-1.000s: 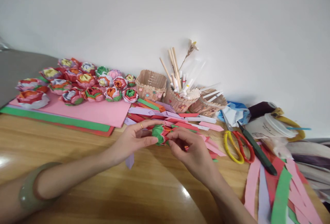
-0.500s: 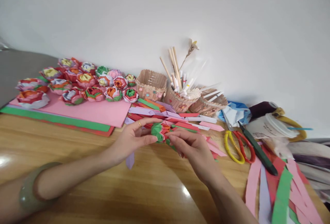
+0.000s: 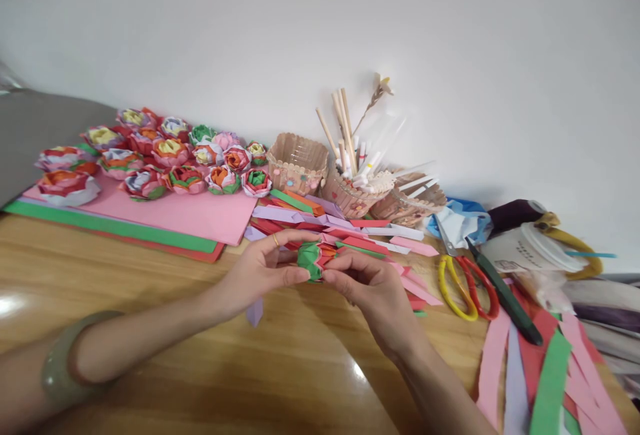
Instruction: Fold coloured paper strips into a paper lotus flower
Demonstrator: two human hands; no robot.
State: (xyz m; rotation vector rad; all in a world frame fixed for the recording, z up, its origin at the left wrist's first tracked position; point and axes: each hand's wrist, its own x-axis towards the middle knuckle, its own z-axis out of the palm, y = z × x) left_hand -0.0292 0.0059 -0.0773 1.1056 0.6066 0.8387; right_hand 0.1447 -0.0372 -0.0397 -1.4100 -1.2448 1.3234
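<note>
Between my two hands is a small folded paper flower (image 3: pixel 311 260), green on its left side with red and orange petals toward the right. My left hand (image 3: pixel 267 265) pinches its green side, thumb below and fingers behind. My right hand (image 3: pixel 373 288) grips the red and orange side with thumb and fingertips, which cover part of the petals. Both hands hold the flower above the wooden table (image 3: pixel 280 375). Just behind them lies a loose pile of folded paper strips (image 3: pixel 285 215) in purple, red, pink, green and orange.
Several finished paper flowers (image 3: pixel 185 180) sit on stacked coloured sheets (image 3: pixel 210 215) at the left. Decorated baskets (image 3: pixel 300 171) stand by the wall, one holding sticks and pens. Scissors (image 3: pixel 457 288), a dark green cutter (image 3: pixel 510 301), a lidded white cup (image 3: pixel 520 248) and cut strips (image 3: pixel 550 381) lie right.
My right thumb and fingers have closed in nearer to the flower's red side. The whole view has shifted slightly; my left hand keeps its grip.
</note>
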